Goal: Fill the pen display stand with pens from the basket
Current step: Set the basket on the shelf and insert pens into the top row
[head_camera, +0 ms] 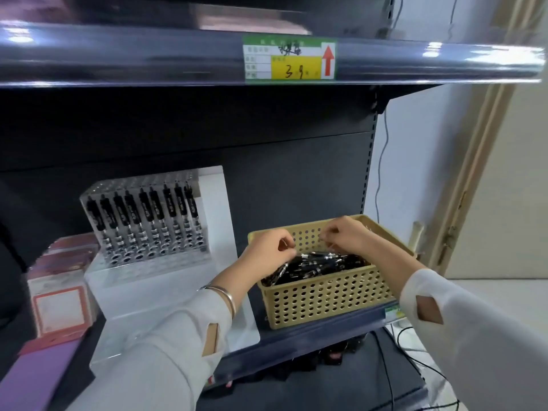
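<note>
Dark metal shop shelf (pixel 311 333) | clear pen display stand (pixel 166 256) left of centre, one row of upright pens (pixel 148 212) in it | tan perforated basket (pixel 326 298) at right, heaped with loose pens (pixel 320 265) | left hand (pixel 267 247) and right hand (pixel 347 235) close together over basket, fingers curled | left pinches one of the loose pens; right's hold cannot be told

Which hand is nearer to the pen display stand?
Left. The left hand is over the basket's left end, toward the pen display stand; the right hand is farther right.
</note>
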Demonstrator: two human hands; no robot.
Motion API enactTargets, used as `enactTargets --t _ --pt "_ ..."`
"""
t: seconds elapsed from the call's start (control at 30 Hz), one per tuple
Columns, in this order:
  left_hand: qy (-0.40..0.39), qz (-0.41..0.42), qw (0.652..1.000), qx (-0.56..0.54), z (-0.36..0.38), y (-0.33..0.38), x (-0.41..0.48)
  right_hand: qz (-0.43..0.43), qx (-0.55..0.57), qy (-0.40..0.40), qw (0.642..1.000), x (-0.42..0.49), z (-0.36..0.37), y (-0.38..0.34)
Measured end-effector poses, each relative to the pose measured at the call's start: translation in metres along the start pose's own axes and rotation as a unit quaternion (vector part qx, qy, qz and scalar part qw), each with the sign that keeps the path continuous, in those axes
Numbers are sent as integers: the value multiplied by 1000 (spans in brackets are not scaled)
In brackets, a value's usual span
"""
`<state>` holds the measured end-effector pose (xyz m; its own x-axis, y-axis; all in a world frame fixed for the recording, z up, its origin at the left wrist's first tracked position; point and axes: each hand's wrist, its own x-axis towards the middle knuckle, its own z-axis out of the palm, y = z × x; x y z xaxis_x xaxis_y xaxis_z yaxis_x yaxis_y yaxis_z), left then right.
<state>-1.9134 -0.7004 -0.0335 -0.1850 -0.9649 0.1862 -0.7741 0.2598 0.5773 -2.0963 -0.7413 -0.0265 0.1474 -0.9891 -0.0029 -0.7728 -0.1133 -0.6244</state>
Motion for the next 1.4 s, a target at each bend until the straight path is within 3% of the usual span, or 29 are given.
enactTargets --t 0.33,0.67,0.93,1.1,1.2,1.4 --pt "-150 -44 983 93 51 16 65 -17 -79 9 997 31 -16 34" --pt "-266 -18 927 265 98 9 111 -30 -80 2 996 56 -7 60" --pt "-290 -6 911 294 100 17 111 -47 -74 25 996 57 -6 64" --pt "-257 -29 944 205 94 15 109 -42 -29 68 996 57 -7 66" --pt "-182 -39 972 147 89 12 110 -38 17 117 992 57 -10 64" --pt "-38 -24 984 175 77 5 106 -34 70 205 976 53 -16 60"
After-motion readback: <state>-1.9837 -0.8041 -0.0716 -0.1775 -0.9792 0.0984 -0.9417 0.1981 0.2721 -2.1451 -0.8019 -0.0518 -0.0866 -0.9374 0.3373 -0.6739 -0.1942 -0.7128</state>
